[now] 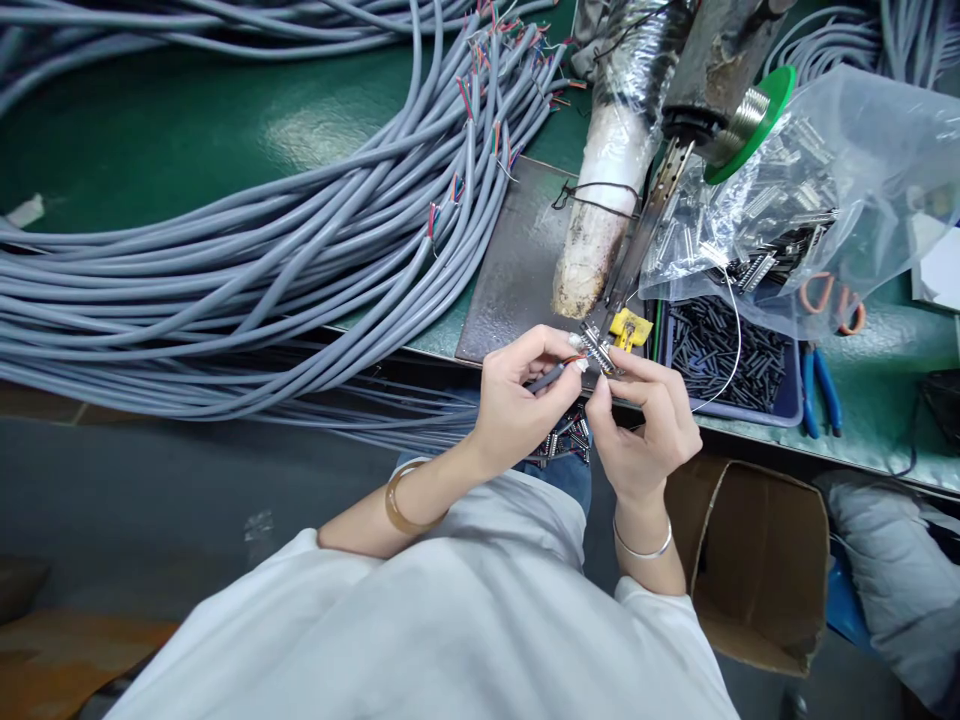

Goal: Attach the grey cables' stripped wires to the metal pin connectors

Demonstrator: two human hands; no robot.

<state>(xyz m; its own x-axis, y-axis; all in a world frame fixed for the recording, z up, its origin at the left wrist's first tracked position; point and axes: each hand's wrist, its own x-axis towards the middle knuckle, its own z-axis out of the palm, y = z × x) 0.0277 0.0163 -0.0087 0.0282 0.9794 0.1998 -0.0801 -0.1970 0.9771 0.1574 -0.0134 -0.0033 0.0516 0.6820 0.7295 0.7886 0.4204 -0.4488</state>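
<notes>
At two o'clock from the left hand (523, 402), I've got the metal connector (598, 349) on my feed; left's pinching a grey cable (546, 378), right hand (646, 425) curls close, grip I can't tell.

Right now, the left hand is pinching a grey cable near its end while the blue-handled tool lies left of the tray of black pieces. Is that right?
Not quite: the head view shows the blue-handled tool to the right of the tray of black pieces. The left hand is indeed pinching a grey cable near its end.
</notes>
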